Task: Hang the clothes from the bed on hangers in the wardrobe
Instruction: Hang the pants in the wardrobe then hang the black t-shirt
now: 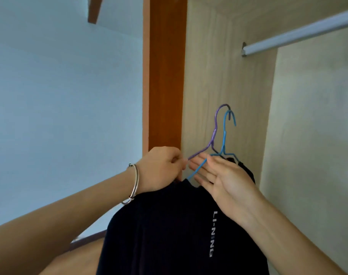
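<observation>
In the head view I have the shirt [179, 231] well below the rail [300, 30], inside the wardrobe. My left hand [161, 169] is closed on its collar and the purple hanger [212, 139]; my right hand [224, 179] lies open-fingered against the blue hanger [223, 135], perhaps pinching it. Neither hook is on the rail, so hanging remains; the bed is unseen.

shirt [169, 225] dark matt cloth | hangers [218, 139] coated wire | rail [298, 34] smooth metal | wardrobe [218, 76] pale wood-grain
</observation>
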### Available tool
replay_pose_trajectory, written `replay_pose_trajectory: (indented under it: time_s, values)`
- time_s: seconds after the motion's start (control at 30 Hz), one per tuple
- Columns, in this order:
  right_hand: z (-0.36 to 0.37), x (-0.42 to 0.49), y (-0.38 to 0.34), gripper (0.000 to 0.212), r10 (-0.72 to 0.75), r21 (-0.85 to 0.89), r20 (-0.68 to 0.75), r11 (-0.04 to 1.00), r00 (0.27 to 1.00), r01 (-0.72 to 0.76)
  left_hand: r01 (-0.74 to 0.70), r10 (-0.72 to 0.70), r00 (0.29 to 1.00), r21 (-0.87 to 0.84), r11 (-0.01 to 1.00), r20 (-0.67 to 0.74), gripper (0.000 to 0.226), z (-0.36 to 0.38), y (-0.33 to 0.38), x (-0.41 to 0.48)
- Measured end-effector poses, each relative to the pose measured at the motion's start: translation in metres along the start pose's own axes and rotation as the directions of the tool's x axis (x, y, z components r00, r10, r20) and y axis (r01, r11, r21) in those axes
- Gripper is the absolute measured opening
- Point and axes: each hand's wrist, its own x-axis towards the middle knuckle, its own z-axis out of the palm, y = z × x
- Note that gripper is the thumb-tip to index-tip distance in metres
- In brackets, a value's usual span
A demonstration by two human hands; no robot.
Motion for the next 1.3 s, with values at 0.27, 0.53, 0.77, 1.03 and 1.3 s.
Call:
replay_pose_trajectory:
  time_s: [0.27,0.53,0.77,1.03,1.3]
  values:
    - [0.092,-0.015,0.066,0.023,0.119,0.054,0.213,0.99,0.97,-0.133,0.228,-0.223,0.974,0.17,0.959,-0.047,0.029,-0.073,-0.05,-0.098]
    - [0.211,-0.015,0.135,0.032,0.141,-0.039,0.525,0.989,0.839,-0.142,0.531,-0.45,0.846,0.378,0.758,-0.285,0.021,-0.15,-0.117,-0.186]
    - [0.302,0.032,0.187,0.03,0.189,-0.129,0.7,0.982,0.688,-0.138,0.638,-0.471,0.768,0.453,0.622,-0.435,0.038,-0.197,-0.184,-0.215]
    - [0.397,0.13,0.25,0.024,0.18,-0.366,0.807,0.9,0.563,0.237,0.704,-0.442,0.71,0.578,0.414,-0.548,0.018,-0.254,-0.31,-0.206]
    - [0.425,0.249,0.321,0.012,0.111,-0.426,0.715,0.852,0.691,0.304,0.806,-0.547,0.585,0.359,0.47,-0.598,0.014,-0.292,-0.431,-0.205]
